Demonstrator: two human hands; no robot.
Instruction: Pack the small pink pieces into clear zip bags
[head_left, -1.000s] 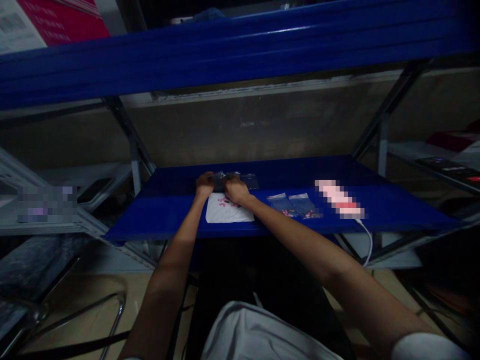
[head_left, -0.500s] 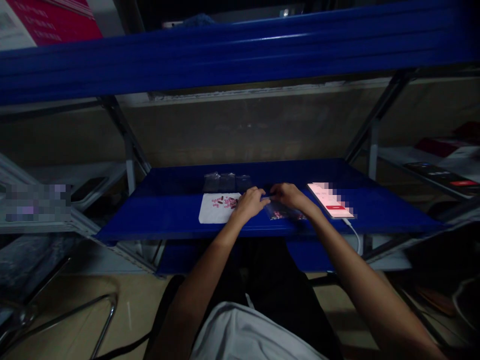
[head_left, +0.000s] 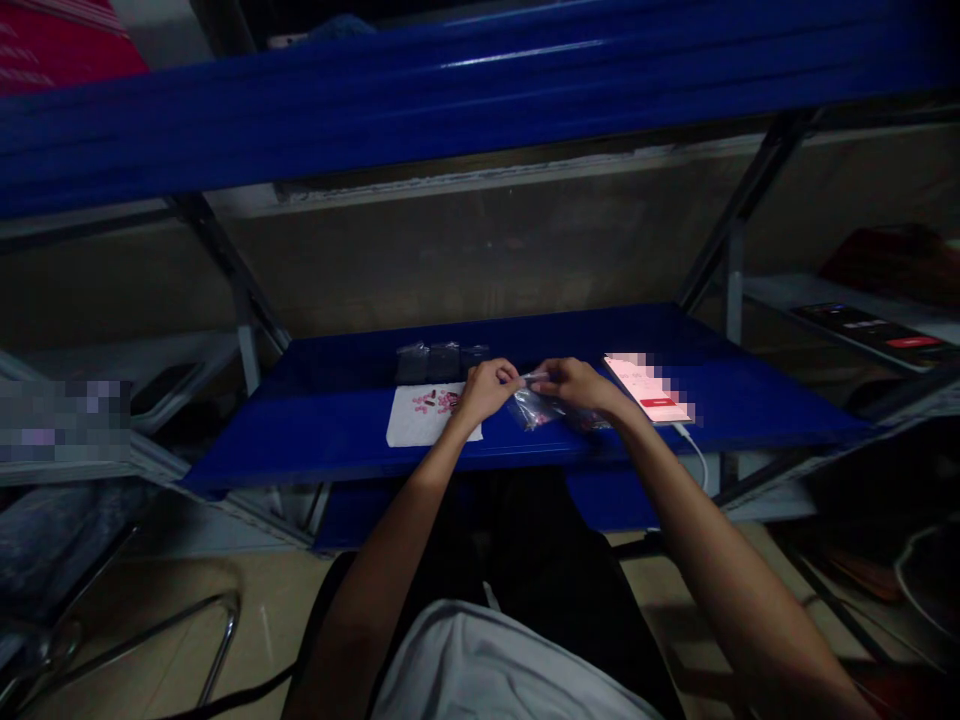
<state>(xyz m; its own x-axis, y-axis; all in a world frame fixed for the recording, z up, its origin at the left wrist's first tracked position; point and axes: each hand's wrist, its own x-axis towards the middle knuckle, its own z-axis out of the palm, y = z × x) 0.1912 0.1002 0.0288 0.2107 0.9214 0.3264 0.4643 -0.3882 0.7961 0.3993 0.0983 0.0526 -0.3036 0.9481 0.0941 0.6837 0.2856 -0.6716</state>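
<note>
My left hand (head_left: 491, 388) pinches the top left corner of a small clear plastic bag (head_left: 534, 408). At its other top corner, my right hand (head_left: 574, 384) is closed on the same bag. Small pink pieces lie low inside the bag, which is tilted up off the blue shelf. Beneath my right hand, more reddish pieces show dimly, partly hidden. Left of my left hand lies a white sheet (head_left: 405, 425) with several pink pieces (head_left: 424, 401) and a few dark ones on it. Several clear plastic bags (head_left: 429, 363) lie flat behind the sheet.
A lit phone (head_left: 643, 385) with a white cable (head_left: 697, 455) lies right of my right hand. The blue shelf (head_left: 300, 400) has metal legs at its sides, and a blue upper shelf (head_left: 375, 110) crosses above. Another phone (head_left: 874, 335) is at far right.
Both hands have tightened on the bag's top edge and lifted it, so it now stands tilted between them. The view has shifted slightly.
</note>
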